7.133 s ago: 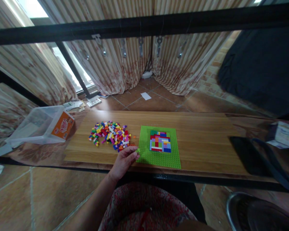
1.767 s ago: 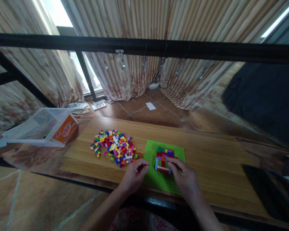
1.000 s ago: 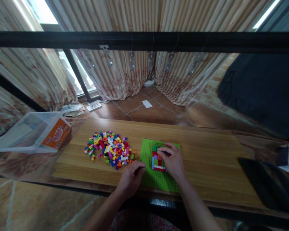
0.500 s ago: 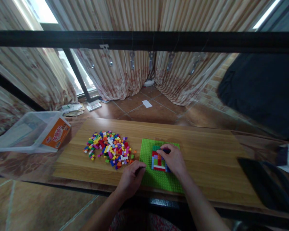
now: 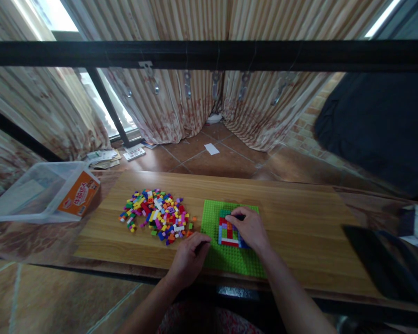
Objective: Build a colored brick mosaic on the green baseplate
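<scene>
The right hand (image 5: 250, 229) has its thumb and index finger drawn close together over the upper part of a flat rectangular patch of multicoloured plastic bricks (image 5: 229, 235); whether a brick sits between those 2 fingertips I cannot tell. The hand hides the patch's right portion. What shows of it is green at the far edge, red below that, light blue down the left side, orange and red in the middle, then a white strip and a red strip near the close edge.

The left hand (image 5: 190, 260) is curled, thumb and fingertips nearly meeting at the left edge of the baseplate; I cannot tell if anything is inside that narrow grip.

The patch lies on a square, bright green studded plastic baseplate (image 5: 235, 264), with bare studs around it. To the left of the plate spreads a loose heap of small plastic bricks in many colours (image 5: 156, 214), with 1 orange brick (image 5: 194, 218) apart at its right side. Plate and heap rest on a long light-brown wood-grain board (image 5: 299, 222).

Past the board's left end sits a clear plastic tub (image 5: 64, 174) bearing an orange label (image 5: 80, 195). Beyond the board, a white sheet of paper (image 5: 212, 149) lies on brown floor tiles (image 5: 191, 162), before striped beige curtains (image 5: 181, 106).
</scene>
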Action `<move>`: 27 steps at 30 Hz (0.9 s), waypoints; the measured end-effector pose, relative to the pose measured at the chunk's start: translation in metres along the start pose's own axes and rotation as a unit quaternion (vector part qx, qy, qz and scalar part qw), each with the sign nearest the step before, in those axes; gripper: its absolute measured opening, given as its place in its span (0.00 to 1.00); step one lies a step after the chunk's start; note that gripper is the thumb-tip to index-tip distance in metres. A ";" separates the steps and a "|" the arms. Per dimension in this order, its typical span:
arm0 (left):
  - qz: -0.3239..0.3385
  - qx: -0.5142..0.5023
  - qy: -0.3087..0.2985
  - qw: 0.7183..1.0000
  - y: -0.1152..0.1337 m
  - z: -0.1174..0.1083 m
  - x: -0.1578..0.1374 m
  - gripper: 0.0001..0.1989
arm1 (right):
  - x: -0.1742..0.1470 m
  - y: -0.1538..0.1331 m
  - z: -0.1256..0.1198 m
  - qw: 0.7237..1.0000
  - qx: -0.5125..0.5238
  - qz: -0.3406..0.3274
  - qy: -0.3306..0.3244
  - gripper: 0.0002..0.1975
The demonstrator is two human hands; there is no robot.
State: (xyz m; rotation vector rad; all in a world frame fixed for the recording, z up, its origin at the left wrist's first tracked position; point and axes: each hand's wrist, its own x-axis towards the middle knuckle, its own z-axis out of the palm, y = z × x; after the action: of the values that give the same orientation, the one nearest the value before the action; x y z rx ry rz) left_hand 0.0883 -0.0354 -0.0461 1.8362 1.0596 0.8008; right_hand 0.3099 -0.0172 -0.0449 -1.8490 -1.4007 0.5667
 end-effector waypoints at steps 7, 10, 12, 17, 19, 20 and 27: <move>0.021 0.009 0.005 1.000 -0.005 0.002 0.000 0.07 | 0.001 -0.001 0.001 1.000 -0.019 0.006 -0.005 0.07; 0.029 0.024 0.005 0.999 -0.005 0.002 0.001 0.07 | -0.001 0.000 0.001 1.000 0.001 -0.003 0.006 0.08; 0.025 0.026 0.006 0.999 -0.004 0.002 0.000 0.07 | -0.005 0.001 0.001 0.999 0.028 -0.012 0.022 0.09; 0.000 0.018 0.010 1.000 -0.003 0.002 0.000 0.08 | -0.023 -0.003 -0.004 0.989 0.053 -0.053 0.129 0.11; -0.006 0.019 0.011 1.000 -0.005 0.002 0.000 0.08 | -0.036 -0.010 -0.005 0.985 0.033 -0.083 0.150 0.11; -0.007 0.020 0.011 1.000 -0.006 0.002 0.000 0.08 | -0.044 -0.014 -0.004 0.984 0.023 -0.099 0.145 0.10; 0.003 -0.006 0.001 1.000 -0.007 0.000 0.000 0.10 | -0.084 -0.041 0.028 0.985 -0.022 -0.170 0.005 0.11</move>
State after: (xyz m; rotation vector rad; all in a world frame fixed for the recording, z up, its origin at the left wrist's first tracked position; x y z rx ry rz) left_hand 0.0860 -0.0335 -0.0528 1.8282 1.0495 0.8111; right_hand 0.2384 -0.0837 -0.0385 -1.5923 -1.6859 0.3545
